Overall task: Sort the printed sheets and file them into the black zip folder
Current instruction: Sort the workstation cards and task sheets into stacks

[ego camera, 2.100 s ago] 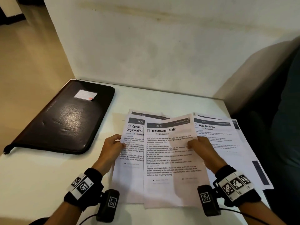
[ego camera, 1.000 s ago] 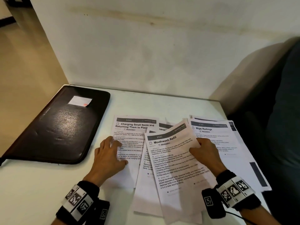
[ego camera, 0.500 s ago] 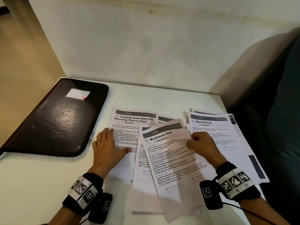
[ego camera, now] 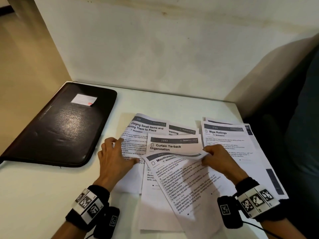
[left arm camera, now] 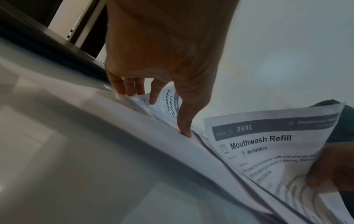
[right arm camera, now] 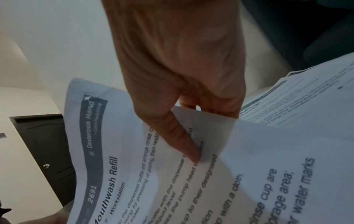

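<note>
The black zip folder (ego camera: 60, 125) lies closed at the table's back left. Several printed sheets are fanned out in front of me. My left hand (ego camera: 120, 152) is on the "Charging Small Items" sheet (ego camera: 146, 128), fingers curled at its raised left edge and thumb pressing on top (left arm camera: 185, 130). My right hand (ego camera: 207, 154) pinches the right edge of the "Mouthwash Refill" sheet (ego camera: 186, 180), thumb on its face (right arm camera: 184, 144), and bends its top over. Behind it shows the "Curtain Tie-back Organization" sheet (ego camera: 172, 147).
A "Wipe Railings" sheet (ego camera: 224, 135) tops a pile on the right, reaching the table's right edge. The white table (ego camera: 34, 195) stands against a wall at the back. A dark seat (ego camera: 302, 135) stands close on the right.
My right hand has bent the top of the Mouthwash Refill sheet down, baring the Curtain Tie-back title. My left hand's fingers went from flat to curled at the Charging sheet's edge.
</note>
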